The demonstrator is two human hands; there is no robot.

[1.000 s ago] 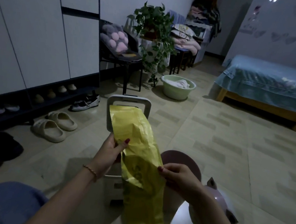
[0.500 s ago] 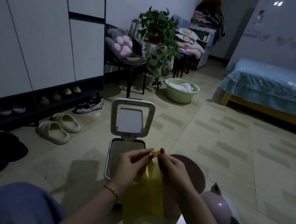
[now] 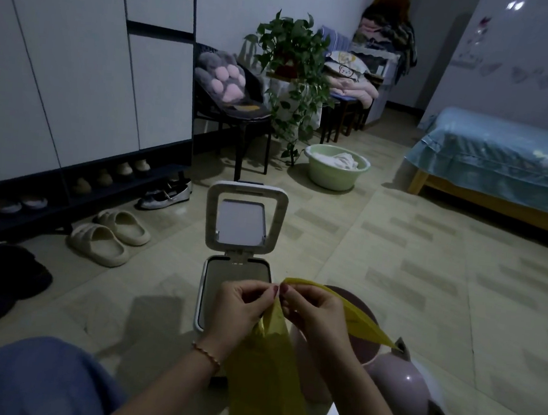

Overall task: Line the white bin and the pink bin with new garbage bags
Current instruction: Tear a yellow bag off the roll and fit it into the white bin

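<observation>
White bin [image 3: 210, 301] lid up, inside looks bare; pink bin [image 3: 369, 320] at 3 o'clock of it, mostly behind hands. Left hand [image 3: 239, 307] & right hand [image 3: 314, 315] fingers pinch yellow garbage bag [image 3: 266, 374] top edge. Green basin [image 3: 335, 172] w/ cloth at 12.

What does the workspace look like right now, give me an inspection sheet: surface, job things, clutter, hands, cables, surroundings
Surface: tiled floor, dimly lit.
Job's things: white bin, lid up, no bag seen inside; pink bin beside it, mostly hidden; its pink lid lies on the floor; yellow bag hangs between the hands.
Clutter: slippers, shoes along the cabinet, green basin holding cloth.
Hands: left hand and right hand both pinch the bag's top edge.
Cables: nothing seen.
Surroundings: chair, plant, bed.
</observation>
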